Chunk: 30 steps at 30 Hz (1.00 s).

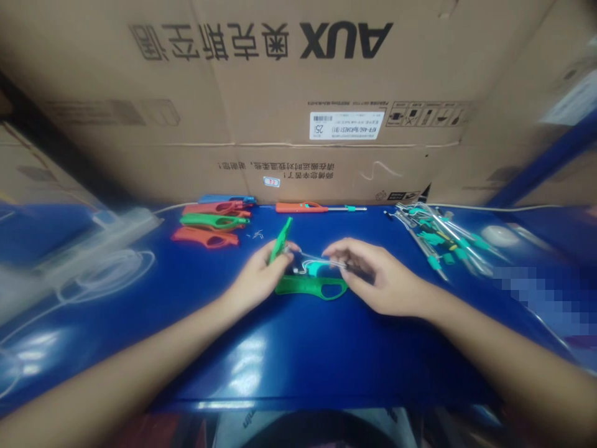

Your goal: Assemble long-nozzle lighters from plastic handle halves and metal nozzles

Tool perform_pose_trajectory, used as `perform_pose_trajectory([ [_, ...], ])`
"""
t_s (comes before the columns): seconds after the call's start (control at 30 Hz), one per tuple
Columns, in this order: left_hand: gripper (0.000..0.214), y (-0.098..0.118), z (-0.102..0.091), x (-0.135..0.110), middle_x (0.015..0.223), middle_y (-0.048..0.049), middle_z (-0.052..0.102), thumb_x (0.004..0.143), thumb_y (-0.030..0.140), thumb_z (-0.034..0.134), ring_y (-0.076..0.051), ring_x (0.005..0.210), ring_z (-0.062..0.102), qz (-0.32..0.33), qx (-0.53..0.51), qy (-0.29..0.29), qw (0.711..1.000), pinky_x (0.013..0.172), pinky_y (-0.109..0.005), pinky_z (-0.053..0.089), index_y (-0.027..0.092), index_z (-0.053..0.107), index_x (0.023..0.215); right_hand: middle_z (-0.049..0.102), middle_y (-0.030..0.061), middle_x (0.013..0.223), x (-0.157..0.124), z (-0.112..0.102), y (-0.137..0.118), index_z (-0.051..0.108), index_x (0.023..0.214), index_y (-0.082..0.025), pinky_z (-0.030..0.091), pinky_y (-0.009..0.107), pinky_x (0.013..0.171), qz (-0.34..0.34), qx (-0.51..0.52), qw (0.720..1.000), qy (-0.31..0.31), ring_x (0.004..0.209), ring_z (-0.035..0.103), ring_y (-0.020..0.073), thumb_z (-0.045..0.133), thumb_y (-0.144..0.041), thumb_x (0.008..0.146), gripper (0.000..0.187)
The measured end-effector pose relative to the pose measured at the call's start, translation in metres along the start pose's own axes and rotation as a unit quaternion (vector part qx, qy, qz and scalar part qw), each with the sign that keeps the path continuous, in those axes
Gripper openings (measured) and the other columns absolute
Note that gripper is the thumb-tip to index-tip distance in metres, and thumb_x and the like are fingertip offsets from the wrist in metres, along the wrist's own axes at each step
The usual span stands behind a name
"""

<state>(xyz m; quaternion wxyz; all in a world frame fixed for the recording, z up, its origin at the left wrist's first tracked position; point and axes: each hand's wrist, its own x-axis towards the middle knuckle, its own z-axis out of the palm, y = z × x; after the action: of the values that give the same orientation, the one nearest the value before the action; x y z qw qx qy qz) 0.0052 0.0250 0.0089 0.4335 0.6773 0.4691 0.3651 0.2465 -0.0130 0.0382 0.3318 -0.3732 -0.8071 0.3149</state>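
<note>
Bare forearms [144,358] come in from both lower corners, nearest the lens, over a glossy blue tabletop [326,361]. Left hand [261,274]: thumb and fingers pinched on a narrow green piece [280,239], its tip pointing up and slightly right. Right hand [380,277]: fingers curled, thumb and fingertips narrowed on one end of a wired metal part [321,259]; exact contact blurred. White wires and a teal piece [319,268] show between the hands; whether the left fingertips also touch the wires, cannot tell. Just beneath, a green handle shell [298,285] lies flat, its loop toward the right hand. Beyond, to the left, orange, green and blue handle shells [214,221] in a stack, small metal bits [256,234] just beside. Far middle: an orange lighter [301,207] on its side, metal tube pointing right. Far right: loose heap of metal tubes with teal fittings [441,239], near a round white object [500,235]. Left edge, coiled white cable [109,267]. Cardboard [224,118] stands upright behind, print upside down, bearing a white label [346,126].
</note>
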Motion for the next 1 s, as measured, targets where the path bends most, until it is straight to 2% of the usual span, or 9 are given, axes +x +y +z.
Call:
perform_pose_trajectory([
  [0.13, 0.028, -0.0005, -0.0002, 0.0002, 0.052, 0.0083, 0.039, 0.088, 0.037, 0.055, -0.011, 0.046, 0.038, -0.041, -0.060, -0.021, 0.997, 0.047, -0.024, 0.033, 0.018, 0.063, 0.107, 0.064, 0.0095, 0.116, 0.0008, 0.0022, 0.0034, 0.059, 0.124, -0.021, 0.058, 0.032, 0.084, -0.013, -0.032, 0.999, 0.002, 0.094, 0.065, 0.0164, 0.056, -0.010, 0.091, 0.035],
  [0.27, 0.031, -0.0006, -0.0012, -0.0006, 0.054, 0.0083, 0.041, 0.087, 0.040, 0.058, -0.010, 0.046, 0.036, -0.048, -0.067, -0.019, 0.996, 0.047, -0.024, 0.032, 0.018, 0.062, 0.109, 0.048, 0.0144, 0.147, 0.0006, 0.0044, 0.0067, 0.068, 0.113, -0.020, 0.062, 0.034, 0.084, 0.010, 0.027, 0.999, 0.028, 0.093, 0.070, 0.0163, 0.060, -0.021, 0.093, 0.021],
  [0.33, 0.031, 0.0007, -0.0014, -0.0014, 0.053, 0.0086, 0.039, 0.088, 0.041, 0.058, -0.010, 0.045, 0.035, -0.048, -0.067, -0.015, 0.996, 0.046, -0.024, 0.031, 0.018, 0.062, 0.109, 0.044, 0.0139, 0.153, 0.0003, 0.0044, 0.0057, 0.072, 0.108, -0.020, 0.064, 0.034, 0.081, 0.017, 0.046, 0.998, 0.039, 0.095, 0.072, 0.0181, 0.063, -0.023, 0.093, 0.018],
  [0.5, 0.030, 0.0064, -0.0015, -0.0033, 0.058, 0.0064, 0.046, 0.086, 0.041, 0.059, -0.011, 0.048, 0.041, -0.047, -0.065, -0.001, 0.997, 0.049, -0.025, 0.033, 0.019, 0.064, 0.107, 0.062, 0.0121, 0.138, 0.0013, 0.0020, -0.0017, 0.076, 0.107, -0.022, 0.063, 0.030, 0.070, -0.033, -0.013, 0.997, 0.071, 0.090, 0.073, 0.0184, 0.065, -0.021, 0.091, 0.020],
  [0.57, 0.030, 0.0078, -0.0019, -0.0039, 0.063, 0.0050, 0.051, 0.086, 0.041, 0.060, -0.011, 0.051, 0.043, -0.044, -0.066, 0.010, 0.997, 0.049, -0.025, 0.034, 0.020, 0.065, 0.106, 0.067, 0.0108, 0.131, 0.0023, 0.0013, -0.0033, 0.076, 0.106, -0.023, 0.062, 0.032, 0.074, -0.049, -0.035, 0.995, 0.076, 0.091, 0.072, 0.0184, 0.065, -0.020, 0.091, 0.019],
  [0.67, 0.030, 0.0075, -0.0029, -0.0041, 0.063, 0.0053, 0.049, 0.087, 0.041, 0.060, -0.011, 0.051, 0.043, -0.038, -0.065, 0.027, 0.997, 0.049, -0.024, 0.034, 0.020, 0.065, 0.107, 0.072, 0.0095, 0.120, 0.0040, 0.0013, -0.0017, 0.076, 0.104, -0.022, 0.060, 0.032, 0.079, -0.066, -0.036, 0.994, 0.078, 0.094, 0.072, 0.0184, 0.064, -0.019, 0.092, 0.017],
  [0.83, 0.028, 0.0038, -0.0046, -0.0029, 0.058, 0.0072, 0.042, 0.088, 0.039, 0.060, -0.010, 0.049, 0.038, -0.035, -0.075, 0.025, 0.996, 0.048, -0.024, 0.032, 0.020, 0.064, 0.107, 0.073, 0.0064, 0.093, 0.0057, 0.0017, 0.0041, 0.074, 0.104, -0.019, 0.053, 0.028, 0.067, -0.058, -0.040, 0.994, 0.090, 0.077, 0.067, 0.0154, 0.063, -0.022, 0.094, 0.015],
  [1.0, 0.026, 0.0035, -0.0052, -0.0032, 0.055, 0.0082, 0.039, 0.089, 0.039, 0.059, -0.009, 0.046, 0.033, -0.031, -0.081, 0.015, 0.996, 0.048, -0.024, 0.031, 0.020, 0.063, 0.106, 0.072, 0.0062, 0.091, 0.0047, 0.0030, 0.0024, 0.071, 0.106, -0.017, 0.051, 0.029, 0.067, -0.040, -0.061, 0.993, 0.088, 0.076, 0.065, 0.0155, 0.057, -0.024, 0.097, 0.018],
])
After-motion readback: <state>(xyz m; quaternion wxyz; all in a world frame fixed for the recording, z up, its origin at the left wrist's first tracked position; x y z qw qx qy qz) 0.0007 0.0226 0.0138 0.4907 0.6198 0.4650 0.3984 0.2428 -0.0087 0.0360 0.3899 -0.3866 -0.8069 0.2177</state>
